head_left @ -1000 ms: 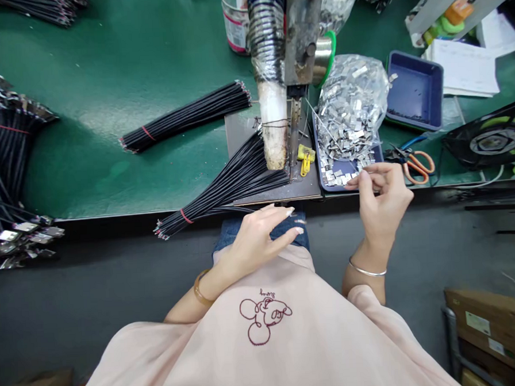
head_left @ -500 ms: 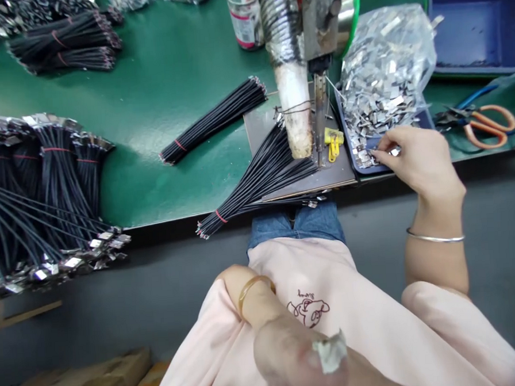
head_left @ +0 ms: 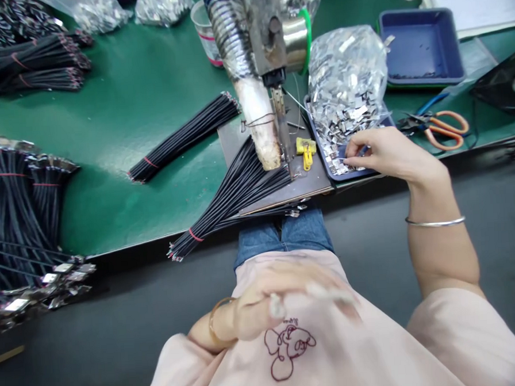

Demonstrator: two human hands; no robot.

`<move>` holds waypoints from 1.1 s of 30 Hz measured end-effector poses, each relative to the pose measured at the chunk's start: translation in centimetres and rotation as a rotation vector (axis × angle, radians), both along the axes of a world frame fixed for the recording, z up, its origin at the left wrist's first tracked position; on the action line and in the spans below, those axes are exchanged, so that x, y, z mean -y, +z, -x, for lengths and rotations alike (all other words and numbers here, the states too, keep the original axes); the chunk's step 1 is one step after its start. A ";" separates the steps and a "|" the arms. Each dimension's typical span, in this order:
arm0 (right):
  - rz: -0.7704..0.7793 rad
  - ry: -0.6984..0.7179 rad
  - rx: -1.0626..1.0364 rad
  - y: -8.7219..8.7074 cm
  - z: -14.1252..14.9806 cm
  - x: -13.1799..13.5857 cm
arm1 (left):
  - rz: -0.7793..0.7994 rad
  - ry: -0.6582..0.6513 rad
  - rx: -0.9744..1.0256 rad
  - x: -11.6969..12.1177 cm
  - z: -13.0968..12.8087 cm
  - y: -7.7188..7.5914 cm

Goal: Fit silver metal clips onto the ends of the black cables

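Note:
My right hand [head_left: 387, 151] is over the front of a blue tray [head_left: 360, 175], thumb and fingertips pinched together among small metal connector shells [head_left: 336, 164]. A shell seems to be at the fingertips, though they largely cover it. In front of my chest is my left hand [head_left: 263, 305], blurred, its fingers stretched out and nothing visible in it. White wrapping covers its thumb tip. A fanned bundle of black cables [head_left: 227, 200], tied with a red band, lies across a brown board [head_left: 313, 184] and overhangs the table edge.
Above the board stand a metal fixture [head_left: 268, 31], a foil-covered hose [head_left: 232, 39] and a solder spool [head_left: 295, 41]. A yellow clip [head_left: 306, 150] lies beside them. Orange-handled scissors [head_left: 448, 130] and an empty-looking blue tray [head_left: 422, 40] are at right. More cable bundles [head_left: 11, 200] lie left.
My left hand has moved away from the camera, and its fingers now show stretched out. My right hand stays at the tray, fingertips among the shells. The camera view has shifted.

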State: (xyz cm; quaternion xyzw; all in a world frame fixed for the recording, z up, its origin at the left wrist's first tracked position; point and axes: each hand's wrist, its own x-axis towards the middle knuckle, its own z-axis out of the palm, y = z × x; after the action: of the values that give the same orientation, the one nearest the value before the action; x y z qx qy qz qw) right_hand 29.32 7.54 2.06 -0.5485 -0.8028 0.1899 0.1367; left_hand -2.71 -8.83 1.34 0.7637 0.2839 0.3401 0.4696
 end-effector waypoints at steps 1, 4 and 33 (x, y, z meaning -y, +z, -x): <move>0.015 0.021 0.000 0.1 -0.2 -0.2 | 0.029 0.096 0.133 -0.9 -0.1 0.2; 0.038 0.058 0.034 0.2 -0.7 -0.9 | -0.231 0.518 0.009 -4.5 -0.5 -0.4; -0.362 -0.211 -0.652 -1.9 10.8 9.4 | 0.291 0.489 0.209 -7.9 -4.1 -1.8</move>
State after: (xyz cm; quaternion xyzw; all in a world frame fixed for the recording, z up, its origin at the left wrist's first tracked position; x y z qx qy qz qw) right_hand 18.54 -1.87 0.21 -0.5059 -0.6769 0.1942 0.4982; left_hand 1.36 -0.91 -0.44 0.5581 0.4553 0.4757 0.5049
